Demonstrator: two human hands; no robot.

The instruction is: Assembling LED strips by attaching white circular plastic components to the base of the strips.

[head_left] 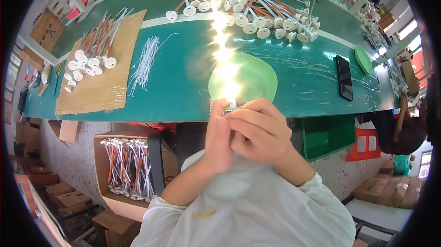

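Green tabletop is stretching across our view, bending at the rim, and we are sitting at its near edge with both hands raised close to our chest. Going from the left, we are seeing a cardboard sheet lying on the table with a row of wired white discs on it, probably laid out there as a sorted batch. Just beside it a loose bundle of white ties is resting within easy reach. Below the table edge, an open box on the floor is holding more bundled wires, standing on end. In the middle, our left hand is curling its fingers around a small white part, and our right hand is closing against it from the other side, so both are pinching the piece together just above the table edge; glare is hiding its exact shape. Right behind the hands a green plate is sitting, placed close, perhaps to catch pieces. Farther back a big pile of discs and wires is spreading out. To the right a dark phone is lying flat, a second green plate beyond it, and another person is working at the far right.
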